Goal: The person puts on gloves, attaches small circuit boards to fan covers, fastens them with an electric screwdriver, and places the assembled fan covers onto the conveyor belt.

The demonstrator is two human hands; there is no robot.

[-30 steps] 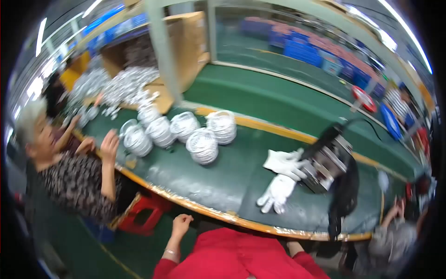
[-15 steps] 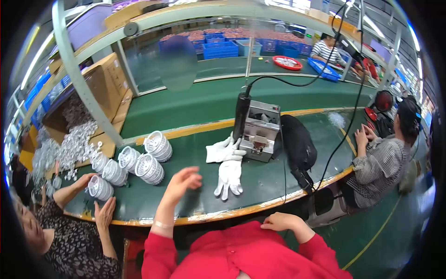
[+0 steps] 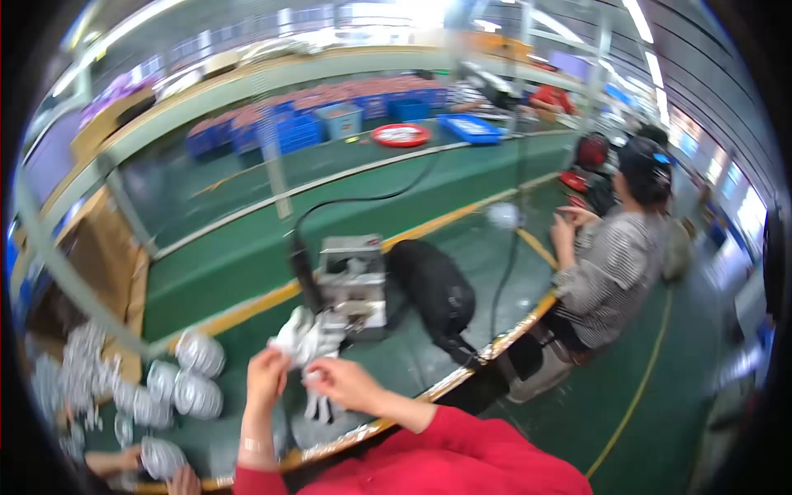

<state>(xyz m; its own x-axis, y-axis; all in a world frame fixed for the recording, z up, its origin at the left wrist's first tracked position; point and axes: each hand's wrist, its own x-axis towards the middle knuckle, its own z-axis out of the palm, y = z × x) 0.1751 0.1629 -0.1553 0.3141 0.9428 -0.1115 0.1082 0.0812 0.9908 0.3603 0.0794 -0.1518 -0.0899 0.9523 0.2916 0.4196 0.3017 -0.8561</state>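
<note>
White work gloves lie on the green table; the upper glove (image 3: pixel 307 332) is beside the metal machine, and the lower glove (image 3: pixel 320 406) is partly behind my right hand. My left hand (image 3: pixel 268 375) is raised at the upper glove's left edge with its fingers curled together. Facing it, my right hand (image 3: pixel 346 385) has thumb and fingertips pinched over the gloves. Blur hides what either hand grips, if anything. Behind the gloves stands the small metal machine (image 3: pixel 353 285), with a black cylindrical tool (image 3: pixel 304 268) on a cable at its left.
A black bag (image 3: pixel 433 289) lies right of the machine. Stacks of white round baskets (image 3: pixel 198 396) stand at left, near a co-worker's hands (image 3: pixel 183 481). Another person in a striped shirt (image 3: pixel 615 276) sits at right. Blue crates (image 3: pixel 297 132) line the far belt.
My view has swung right. My right hand has come up from my lap to the gloves, and my left hand has moved beside it, its fingers now curled.
</note>
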